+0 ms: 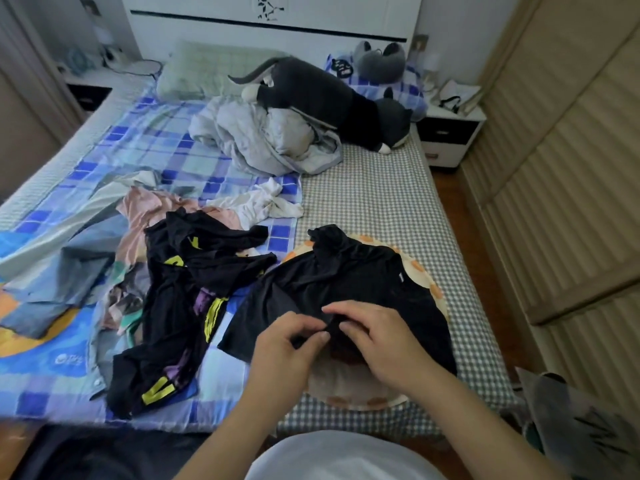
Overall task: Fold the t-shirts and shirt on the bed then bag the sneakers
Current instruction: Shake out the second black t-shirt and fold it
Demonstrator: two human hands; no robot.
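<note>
1. The left hand (pixel 284 344) and right hand (pixel 377 341) both pinch the near edge of a plain black t-shirt (pixel 349 278).
2. The t-shirt lies on a round cushion (pixel 433 289) on the bed (pixel 381 195).
3. A black t-shirt with yellow print (pixel 180 306) lies crumpled to its left.

On the bed (pixel 381 188), the left hand (pixel 287 344) and right hand (pixel 377 337) pinch the near hem of a plain black t-shirt (pixel 346 282); a black t-shirt with yellow print (pixel 187 299) lies crumpled just left.
</note>
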